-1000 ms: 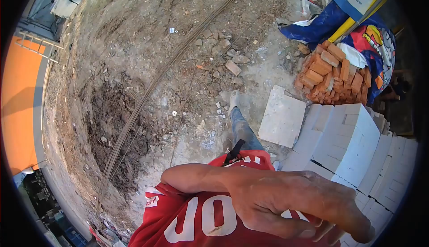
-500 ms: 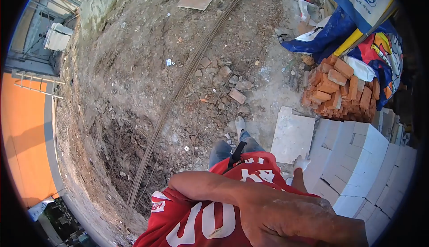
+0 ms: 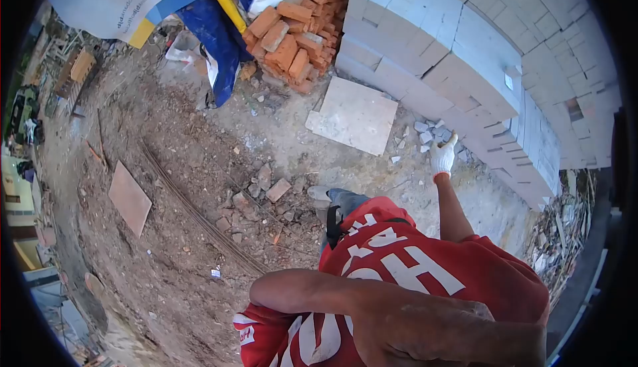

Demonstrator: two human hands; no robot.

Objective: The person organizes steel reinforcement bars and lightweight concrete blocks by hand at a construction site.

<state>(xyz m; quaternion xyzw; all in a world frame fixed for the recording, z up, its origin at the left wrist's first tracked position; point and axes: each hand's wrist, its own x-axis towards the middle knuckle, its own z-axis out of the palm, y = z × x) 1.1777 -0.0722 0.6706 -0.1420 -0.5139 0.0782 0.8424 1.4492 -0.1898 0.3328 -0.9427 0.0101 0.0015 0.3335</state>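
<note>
My right hand (image 3: 443, 156), in a white knit glove with an orange-red cuff, is held out over the ground beside the stacked pale blocks (image 3: 425, 25). Its fingers are apart and nothing shows in it. Grey rubble pieces (image 3: 427, 136) lie just beyond it, near the foot of the stack. My left arm is bent across my red shirt, very close to the camera. My left hand (image 3: 458, 334) looms large at the lower right; its fingers cannot be made out, nor whether it holds anything. A pale flat slab (image 3: 352, 116) lies left of the gloved hand.
Orange bricks (image 3: 296, 31) are heaped beyond the slab, beside a blue and white banner (image 3: 143, 1) and a yellow post (image 3: 228, 8). Long thin rods (image 3: 199, 217) cross the rough soil. Another flat slab (image 3: 130, 198) lies at left. Broken stones (image 3: 262, 187) lie near my feet.
The view has swung right, bringing more of the block stack into sight. My right hand shows more fully, farther out from my body. My left arm remains bent close to the camera.
</note>
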